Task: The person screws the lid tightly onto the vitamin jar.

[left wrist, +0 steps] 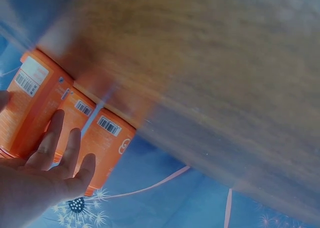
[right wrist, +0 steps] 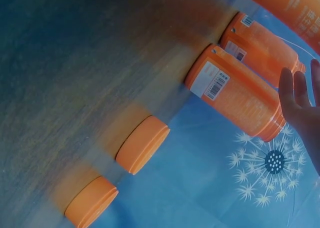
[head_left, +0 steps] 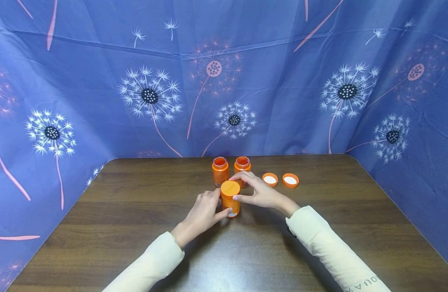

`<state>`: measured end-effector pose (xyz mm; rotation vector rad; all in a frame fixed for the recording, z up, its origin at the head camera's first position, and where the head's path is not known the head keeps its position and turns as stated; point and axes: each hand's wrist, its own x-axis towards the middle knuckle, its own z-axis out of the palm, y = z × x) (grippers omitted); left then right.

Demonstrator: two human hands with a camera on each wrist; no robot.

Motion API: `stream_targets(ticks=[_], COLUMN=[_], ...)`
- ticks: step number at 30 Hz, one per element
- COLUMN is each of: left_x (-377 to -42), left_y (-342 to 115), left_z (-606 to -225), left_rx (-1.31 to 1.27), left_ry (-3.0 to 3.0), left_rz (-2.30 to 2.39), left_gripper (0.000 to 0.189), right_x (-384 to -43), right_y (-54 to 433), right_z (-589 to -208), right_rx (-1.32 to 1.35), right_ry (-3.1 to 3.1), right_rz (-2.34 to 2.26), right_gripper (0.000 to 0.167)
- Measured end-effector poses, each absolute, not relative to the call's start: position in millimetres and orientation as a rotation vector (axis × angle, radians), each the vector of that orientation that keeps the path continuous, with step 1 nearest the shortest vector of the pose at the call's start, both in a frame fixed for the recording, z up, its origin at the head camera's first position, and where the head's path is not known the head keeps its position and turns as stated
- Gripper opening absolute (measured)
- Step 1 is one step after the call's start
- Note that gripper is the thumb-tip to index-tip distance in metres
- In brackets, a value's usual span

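An orange bottle (head_left: 230,207) with an orange lid (head_left: 230,188) on it stands upright on the table. My left hand (head_left: 203,211) holds its body from the left, thumb at the front near the label. From the right, my right hand (head_left: 262,194) grips the lid between thumb and fingers. In the left wrist view, the left hand (left wrist: 55,173) is beside the held bottle (left wrist: 30,98). Only some fingers of the right hand (right wrist: 304,105) show in the right wrist view, with part of the held bottle (right wrist: 295,8) above them.
Behind the held bottle stand two uncapped orange bottles, one at left (head_left: 220,172) and one at right (head_left: 242,163). Two orange lids, the nearer one (head_left: 270,179) and the farther one (head_left: 290,180), lie white inside up to their right. A blue dandelion-print cloth (head_left: 282,81) hangs behind the wooden table (head_left: 118,227).
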<state>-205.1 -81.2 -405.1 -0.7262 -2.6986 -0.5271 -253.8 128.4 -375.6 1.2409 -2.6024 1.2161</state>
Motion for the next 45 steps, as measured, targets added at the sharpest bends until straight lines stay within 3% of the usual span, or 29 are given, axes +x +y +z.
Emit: stream_targets(ticks=[14, 34, 45], left_x=[-202, -206, -209], left_y=[-78, -82, -95], left_z=[-404, -404, -402], left_rx=[-0.686, -0.666, -0.589], left_ry=[-2.691, -2.707, -2.677], left_rz=[-0.519, -0.561, -0.518], left_gripper=[0.044, 0.049, 0.044], right_x=[-228, -228, -263], right_y=[121, 125, 152], right_z=[-350, -347, -377], right_rx=[1.199, 1.18, 1.138], right_ry=[-2.597, -2.634, -2.605], right_rz=[1.211, 1.198, 1.149], right_gripper=[0.041, 0.046, 0.049])
